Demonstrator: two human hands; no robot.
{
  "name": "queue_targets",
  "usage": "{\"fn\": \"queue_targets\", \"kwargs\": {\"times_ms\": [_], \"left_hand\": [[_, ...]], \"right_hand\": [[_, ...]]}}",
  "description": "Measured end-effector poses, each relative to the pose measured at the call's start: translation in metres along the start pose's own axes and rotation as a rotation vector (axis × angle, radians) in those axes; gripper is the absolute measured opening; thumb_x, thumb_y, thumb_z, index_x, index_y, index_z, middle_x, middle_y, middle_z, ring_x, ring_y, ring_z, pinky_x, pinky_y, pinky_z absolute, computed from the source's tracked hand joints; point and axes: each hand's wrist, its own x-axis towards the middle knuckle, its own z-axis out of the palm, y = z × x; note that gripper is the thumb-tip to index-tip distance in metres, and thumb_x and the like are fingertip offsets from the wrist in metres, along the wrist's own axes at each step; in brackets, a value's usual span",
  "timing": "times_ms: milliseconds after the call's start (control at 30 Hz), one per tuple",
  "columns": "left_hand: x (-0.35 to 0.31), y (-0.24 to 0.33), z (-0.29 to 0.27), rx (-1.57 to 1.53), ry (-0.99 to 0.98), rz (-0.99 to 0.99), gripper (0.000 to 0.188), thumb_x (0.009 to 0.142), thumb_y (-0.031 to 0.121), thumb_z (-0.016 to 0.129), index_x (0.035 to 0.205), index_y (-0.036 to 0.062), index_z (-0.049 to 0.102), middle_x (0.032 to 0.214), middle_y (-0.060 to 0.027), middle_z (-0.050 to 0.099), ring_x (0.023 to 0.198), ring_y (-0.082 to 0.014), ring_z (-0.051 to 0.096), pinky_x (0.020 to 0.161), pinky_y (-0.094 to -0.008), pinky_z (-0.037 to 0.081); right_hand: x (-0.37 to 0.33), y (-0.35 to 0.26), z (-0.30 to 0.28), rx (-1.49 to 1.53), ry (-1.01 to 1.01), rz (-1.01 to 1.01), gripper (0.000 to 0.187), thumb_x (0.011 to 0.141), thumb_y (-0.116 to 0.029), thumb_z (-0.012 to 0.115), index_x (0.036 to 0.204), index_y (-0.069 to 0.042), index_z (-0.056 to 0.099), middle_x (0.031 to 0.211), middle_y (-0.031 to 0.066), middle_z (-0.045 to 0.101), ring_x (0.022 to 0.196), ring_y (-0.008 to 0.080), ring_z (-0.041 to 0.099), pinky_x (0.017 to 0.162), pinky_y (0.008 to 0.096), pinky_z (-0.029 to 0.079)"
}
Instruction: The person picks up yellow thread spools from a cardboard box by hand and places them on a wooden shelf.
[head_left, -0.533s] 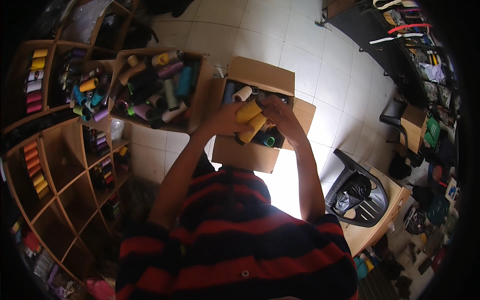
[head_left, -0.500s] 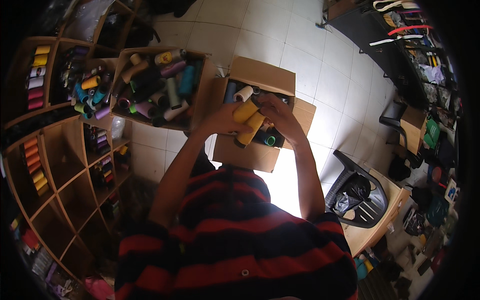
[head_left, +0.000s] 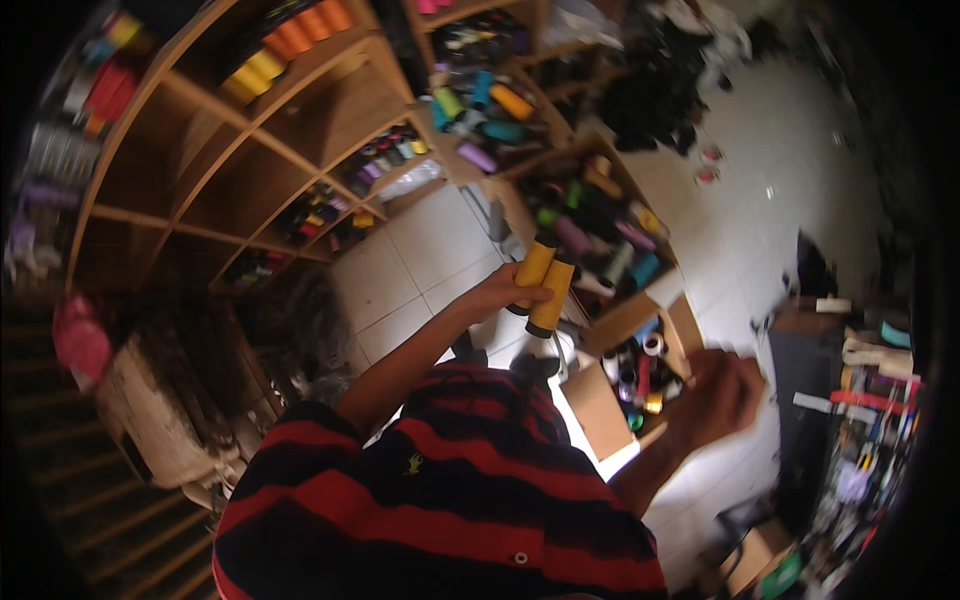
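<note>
My left hand (head_left: 500, 293) is raised and grips two yellow thread cones (head_left: 542, 284) side by side, held up in front of the wooden shelf unit (head_left: 200, 150). My right hand (head_left: 718, 396) is blurred, low at the right beside a small cardboard box of thread cones (head_left: 640, 370), its fingers curled; whether anything is in it is unclear. A larger cardboard box of mixed coloured cones (head_left: 595, 225) lies just beyond the yellow cones.
The shelf compartments hold orange, yellow and other coloured cones (head_left: 290, 40). White tiled floor (head_left: 400, 270) lies below the shelves. Dark bags and clutter (head_left: 660, 90) sit at the top right, more goods (head_left: 860, 420) at the far right.
The view has swung left toward the shelves. My left hand has lifted the two yellow cones out of the small box, and my right hand has come off them and dropped to the right.
</note>
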Motion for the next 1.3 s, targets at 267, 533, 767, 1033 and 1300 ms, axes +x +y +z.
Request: {"fn": "queue_targets", "kwargs": {"times_ms": [267, 533, 767, 1033, 1300], "left_hand": [[-0.121, 0.020, -0.139, -0.244, 0.413, 0.330, 0.049, 0.082, 0.023, 0.077, 0.122, 0.0028, 0.057, 0.111, -0.0050, 0.065, 0.102, -0.0140, 0.062, 0.091, -0.0299, 0.047], [-0.193, 0.051, -0.187, -0.299, 0.643, 0.560, 0.044, 0.082, 0.021, 0.078, 0.118, 0.0048, 0.059, 0.108, -0.0041, 0.066, 0.098, -0.0128, 0.062, 0.088, -0.0297, 0.048], [-0.194, 0.067, -0.211, -0.267, 0.721, 0.552, 0.041, 0.083, 0.018, 0.077, 0.118, 0.0055, 0.060, 0.109, -0.0044, 0.066, 0.100, -0.0132, 0.062, 0.090, -0.0297, 0.047], [-0.142, 0.115, -0.235, -0.259, 0.784, 0.552, 0.042, 0.083, 0.015, 0.075, 0.121, 0.0043, 0.058, 0.112, -0.0047, 0.066, 0.103, -0.0142, 0.061, 0.094, -0.0303, 0.046], [-0.086, 0.174, -0.252, -0.244, 0.863, 0.584, 0.045, 0.083, 0.017, 0.076, 0.122, 0.0051, 0.057, 0.113, -0.0042, 0.065, 0.103, -0.0137, 0.061, 0.093, -0.0305, 0.046]], "right_hand": [[-0.006, -0.149, 0.121, 0.782, -0.536, -0.734, 0.007, 0.087, 0.002, 0.053, 0.093, 0.002, 0.056, 0.069, 0.0083, 0.055, 0.054, 0.0151, 0.054, 0.051, 0.0279, 0.043], [-0.013, -0.199, 0.187, 1.086, -0.737, -0.781, 0.005, 0.086, 0.004, 0.050, 0.086, 0.001, 0.054, 0.066, 0.0080, 0.054, 0.050, 0.0148, 0.053, 0.045, 0.0285, 0.041], [0.013, -0.188, 0.219, 1.213, -0.756, -0.767, 0.009, 0.085, 0.006, 0.048, 0.080, -0.001, 0.052, 0.063, 0.0077, 0.052, 0.046, 0.0145, 0.052, 0.039, 0.0291, 0.039], [0.073, -0.146, 0.253, 1.334, -0.731, -0.754, 0.015, 0.083, 0.009, 0.046, 0.073, -0.002, 0.050, 0.060, 0.0074, 0.051, 0.042, 0.0141, 0.050, 0.033, 0.0297, 0.037], [0.137, -0.100, 0.283, 1.446, -0.718, -0.725, 0.021, 0.082, 0.011, 0.044, 0.066, -0.003, 0.048, 0.057, 0.0071, 0.050, 0.038, 0.0137, 0.049, 0.027, 0.0303, 0.035]]}}
